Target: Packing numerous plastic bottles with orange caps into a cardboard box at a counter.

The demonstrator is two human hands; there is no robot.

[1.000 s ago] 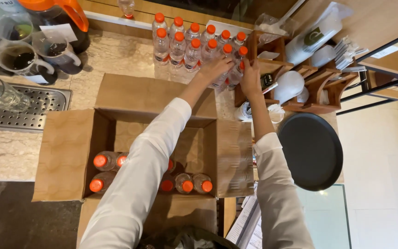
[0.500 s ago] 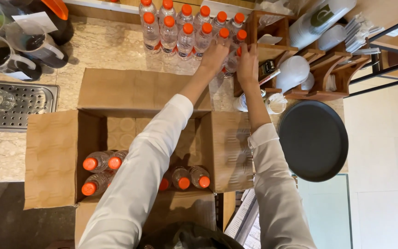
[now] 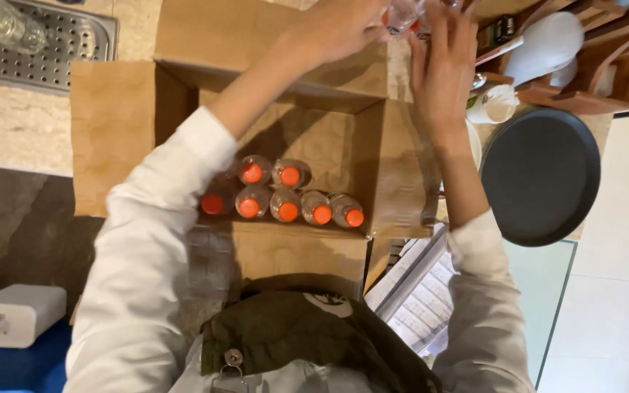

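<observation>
Bottles with orange caps (image 3: 285,200) stood upright in the near part of the open cardboard box (image 3: 121,124), below and nearer the person than both raised hands. Largest in view was that box, its flaps folded outward on the pale stone counter (image 3: 9,138); its far half lay bare beneath the forearms. To the right of the right hand sat a round dark tray (image 3: 540,175), with a wooden rack (image 3: 613,65) of white cups beyond it. Left of the left hand, well apart, was a perforated metal drain tray (image 3: 52,44).

The left hand (image 3: 336,29) was curled around a clear bottle (image 3: 402,14) at the top edge of the view, its orange cap just showing. The right hand (image 3: 442,62) stood with fingers spread and upright, touching or nearly touching the same bottle; the frame cut the grip off, so I could not tell whether it truly held anything.

Judging from this, the risk lay in the crowded far edge: a bottle gripped by one hand alone could slip and fall among the standing ones, toppling them. The right elbow hung close to the tray's rim, and a careless pull back might knock it.
</observation>
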